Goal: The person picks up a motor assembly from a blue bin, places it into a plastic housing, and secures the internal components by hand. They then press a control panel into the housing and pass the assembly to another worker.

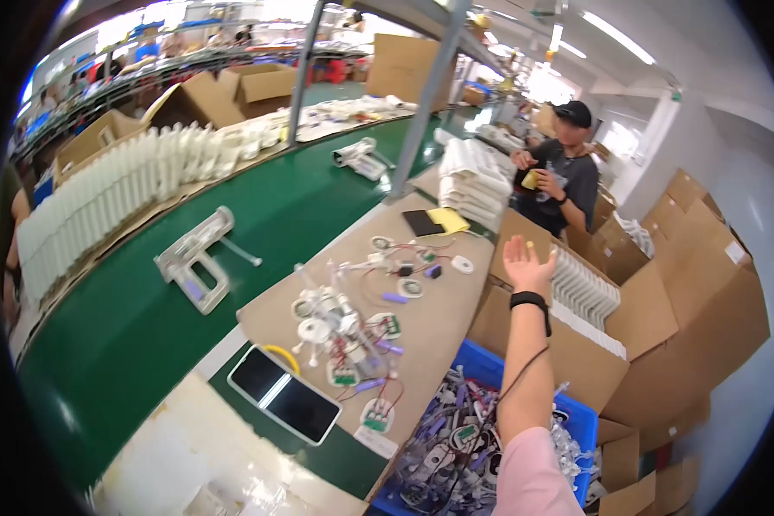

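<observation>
My right hand (529,263) is stretched out at the end of my raised forearm, fingers apart and nothing in it. Yellow coverings show on some fingertips, and a black band circles the wrist. Closest to it is an open cardboard box (568,353) holding a row of white plastic housings (585,288). Left of the hand, a stack of white parts (473,176) stands on the bench beside a yellow pad (448,220) and a black pad (423,224). My left hand is outside the picture.
A blue bin (583,417) of small parts sits beneath my forearm. Circuit boards, wires and a phone (285,394) lie on the bench. A white frame-like housing (199,262) rests on the green conveyor (129,344). Shelf posts (430,95) rise beyond; a co-worker (568,163) stands near the boxes.
</observation>
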`<state>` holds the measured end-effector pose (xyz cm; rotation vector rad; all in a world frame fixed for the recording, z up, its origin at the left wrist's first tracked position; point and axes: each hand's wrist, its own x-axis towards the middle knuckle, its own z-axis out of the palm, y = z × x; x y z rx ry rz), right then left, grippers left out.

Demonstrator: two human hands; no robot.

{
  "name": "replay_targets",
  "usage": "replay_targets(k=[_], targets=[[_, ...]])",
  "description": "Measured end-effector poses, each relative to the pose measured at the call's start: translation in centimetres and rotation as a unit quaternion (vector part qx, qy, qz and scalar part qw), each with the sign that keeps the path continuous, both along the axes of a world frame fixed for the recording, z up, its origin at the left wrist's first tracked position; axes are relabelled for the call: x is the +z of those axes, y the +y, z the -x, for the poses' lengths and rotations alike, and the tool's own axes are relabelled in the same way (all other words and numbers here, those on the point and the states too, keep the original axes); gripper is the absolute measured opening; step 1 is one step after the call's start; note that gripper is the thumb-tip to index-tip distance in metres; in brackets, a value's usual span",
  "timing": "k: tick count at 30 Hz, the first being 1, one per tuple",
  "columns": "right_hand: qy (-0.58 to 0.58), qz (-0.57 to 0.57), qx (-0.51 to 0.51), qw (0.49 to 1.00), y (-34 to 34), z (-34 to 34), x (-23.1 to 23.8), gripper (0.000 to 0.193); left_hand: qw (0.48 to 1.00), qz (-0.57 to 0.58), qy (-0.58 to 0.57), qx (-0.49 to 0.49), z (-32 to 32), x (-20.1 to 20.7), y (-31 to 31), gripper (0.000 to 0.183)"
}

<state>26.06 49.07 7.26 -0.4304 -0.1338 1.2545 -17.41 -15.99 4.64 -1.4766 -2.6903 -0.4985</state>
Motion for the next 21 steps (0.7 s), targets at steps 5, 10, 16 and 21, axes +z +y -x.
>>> replay_targets(k=[5,10,16,21], targets=[[-0.204,-0.108,0.248,0.941,-0.9,9.2,3.8,0.042,0.992,0.027,0.022,0.125,0.1,-0.5,-2.4,0.013],[-0.641,-0.241,0.41,0.602,-13.4,21.6,3.8,0.031,0.995,-0.081,-0.048,-0.014,1.6,-2.0,3.6,0.035],[-0.629,-0.544,0.461,0.309,-32.3,34.5,0.0,0.019,0.997,-0.061,-0.024,-0.036,2.4,-2.6,1.6,0.033],[-0.592,-0.676,0.362,0.249,-39.4,36.8,-1.4,0.022,0.995,-0.074,-0.039,-0.057,2.8,-1.9,0.8,0.034]])
